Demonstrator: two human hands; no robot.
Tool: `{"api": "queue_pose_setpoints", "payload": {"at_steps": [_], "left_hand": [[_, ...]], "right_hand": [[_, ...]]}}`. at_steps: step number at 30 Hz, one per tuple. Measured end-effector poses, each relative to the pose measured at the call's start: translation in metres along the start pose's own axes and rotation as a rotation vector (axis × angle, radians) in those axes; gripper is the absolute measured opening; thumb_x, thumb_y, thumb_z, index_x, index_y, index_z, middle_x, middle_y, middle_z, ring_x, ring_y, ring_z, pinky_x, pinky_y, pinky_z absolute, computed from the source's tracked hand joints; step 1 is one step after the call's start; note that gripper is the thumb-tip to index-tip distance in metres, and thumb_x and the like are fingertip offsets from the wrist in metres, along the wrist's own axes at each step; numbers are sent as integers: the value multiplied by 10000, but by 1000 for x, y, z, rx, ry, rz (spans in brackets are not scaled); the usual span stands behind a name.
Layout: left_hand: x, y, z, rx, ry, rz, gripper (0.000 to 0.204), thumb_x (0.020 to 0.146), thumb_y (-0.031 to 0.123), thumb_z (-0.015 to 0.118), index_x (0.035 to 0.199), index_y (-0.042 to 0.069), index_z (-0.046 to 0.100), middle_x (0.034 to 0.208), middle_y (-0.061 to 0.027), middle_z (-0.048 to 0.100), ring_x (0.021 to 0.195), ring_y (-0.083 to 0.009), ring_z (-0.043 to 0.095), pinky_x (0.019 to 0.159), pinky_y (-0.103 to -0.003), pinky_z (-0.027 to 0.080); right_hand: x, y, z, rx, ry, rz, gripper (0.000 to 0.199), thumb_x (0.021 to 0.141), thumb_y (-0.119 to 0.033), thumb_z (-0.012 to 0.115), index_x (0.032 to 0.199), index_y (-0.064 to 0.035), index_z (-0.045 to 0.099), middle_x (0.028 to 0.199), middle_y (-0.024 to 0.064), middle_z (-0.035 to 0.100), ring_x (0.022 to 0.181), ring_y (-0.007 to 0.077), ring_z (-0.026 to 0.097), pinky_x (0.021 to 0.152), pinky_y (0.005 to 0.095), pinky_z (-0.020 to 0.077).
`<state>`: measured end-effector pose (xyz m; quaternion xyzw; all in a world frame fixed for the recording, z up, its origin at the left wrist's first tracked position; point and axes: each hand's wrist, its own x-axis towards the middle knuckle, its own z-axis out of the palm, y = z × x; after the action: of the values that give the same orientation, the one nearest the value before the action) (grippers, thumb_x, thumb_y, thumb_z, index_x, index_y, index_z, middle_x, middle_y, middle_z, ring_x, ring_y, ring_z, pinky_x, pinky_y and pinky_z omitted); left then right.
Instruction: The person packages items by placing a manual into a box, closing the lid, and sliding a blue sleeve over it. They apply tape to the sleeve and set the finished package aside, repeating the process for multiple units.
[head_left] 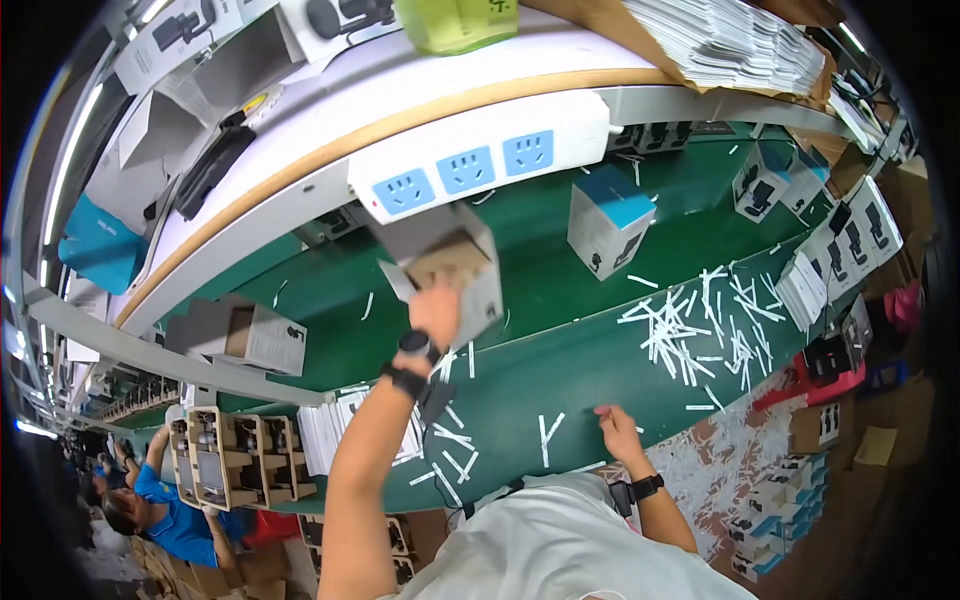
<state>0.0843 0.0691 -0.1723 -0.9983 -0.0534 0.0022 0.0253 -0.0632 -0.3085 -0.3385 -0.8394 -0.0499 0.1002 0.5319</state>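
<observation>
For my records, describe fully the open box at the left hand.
The open box looks like cardboard, whitish-grey outside, brown within. Flaps stand out around its near-side opening. Slightly blurred, it shows against the green surface, just below the white power strip in the picture. The left hand is at its opening; whether it grips anything there is unclear.

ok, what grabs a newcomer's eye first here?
Probably the white power strip with blue sockets, along the front edge of the shelf at upper centre. Then the scatter of white strips on the green bench, right of centre, and the left hand at an open box, left of centre.
</observation>
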Motion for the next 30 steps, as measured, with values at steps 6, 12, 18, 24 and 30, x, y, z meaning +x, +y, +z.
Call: {"api": "queue_pose_setpoints", "payload": {"at_steps": [6,12,18,24,30], "left_hand": [[-159,25,-6,-256,82,505,216,789,57,592,993,28,657,1449,-153,496,1307,-345,511,890,-411,549],[-176,42,4,-404,240,419,253,803,85,589,1048,35,628,1356,-138,564,1284,-317,518,917,-411,528],[-233,11,0,-814,589,169,78,780,56,698,850,85,682,846,-71,685,791,-273,671,698,-400,538],[-276,-142,173,12,46,-866,582,830,295,695,1266,-55,531,1140,-186,592,1014,-347,609,804,-423,562],[-264,-163,165,-233,-81,-831,331,865,330,655,902,10,731,1085,-184,643,966,-367,660,788,-476,560]], "right_hand": [[15,-149,4,171,1,-187,535,817,-136,761,1288,-21,536,1024,45,591,793,90,527,663,249,447],[45,-138,67,217,128,-43,464,850,-150,750,1232,33,561,1172,106,612,899,187,629,826,310,503],[40,-154,54,491,115,38,340,912,-148,705,1169,55,616,1101,95,677,995,172,627,869,318,494],[42,-170,42,310,-40,109,376,891,-182,729,1168,49,619,1067,83,673,957,141,621,841,280,489],[36,-141,-17,104,-364,23,435,863,-175,743,1221,18,588,1032,52,665,907,117,611,749,274,496]]}}
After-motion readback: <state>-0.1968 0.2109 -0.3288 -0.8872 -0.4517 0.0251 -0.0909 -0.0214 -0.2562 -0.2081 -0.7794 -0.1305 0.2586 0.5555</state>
